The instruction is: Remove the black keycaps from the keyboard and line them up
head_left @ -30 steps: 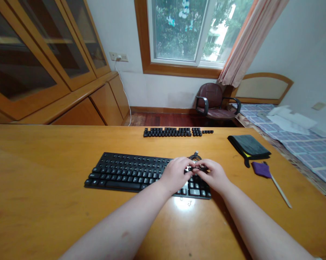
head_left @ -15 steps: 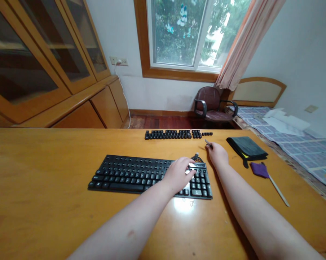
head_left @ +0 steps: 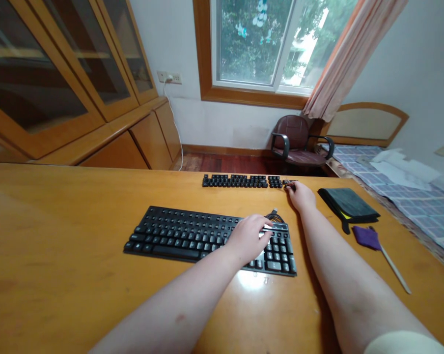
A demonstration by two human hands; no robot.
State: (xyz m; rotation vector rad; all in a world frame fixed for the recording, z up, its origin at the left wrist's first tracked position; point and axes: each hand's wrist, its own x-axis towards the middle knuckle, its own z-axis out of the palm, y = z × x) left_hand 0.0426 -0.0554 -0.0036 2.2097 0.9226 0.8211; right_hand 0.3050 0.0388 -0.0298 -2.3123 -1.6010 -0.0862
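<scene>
A black keyboard (head_left: pixel 185 236) lies on the wooden table; its upper rows show bare sockets where keycaps are off. My left hand (head_left: pixel 248 241) rests over its right part, fingers apart, thumb stretched toward the number pad. Beyond the keyboard, removed black keycaps (head_left: pixel 235 181) stand in rows near the table's far edge. At the right end of these rows is my right hand (head_left: pixel 302 195), its fingers pinched around a small dark, metallic tool (head_left: pixel 290 186), mostly hidden by the fingers. Whether the tool grips a keycap is too small to tell.
A coiled cable (head_left: pixel 274 216) sits behind the keyboard. On the right lie a dark folded pouch (head_left: pixel 350 204), a purple cloth (head_left: pixel 367 238) and a thin pale stick (head_left: pixel 397 270). Past the table stand a chair (head_left: pixel 294 137) and a bed (head_left: pixel 409 182).
My right hand has moved forward with the small tool, reaching the right end of the keycap rows. My left hand stays on the keyboard. The view has shifted slightly.
</scene>
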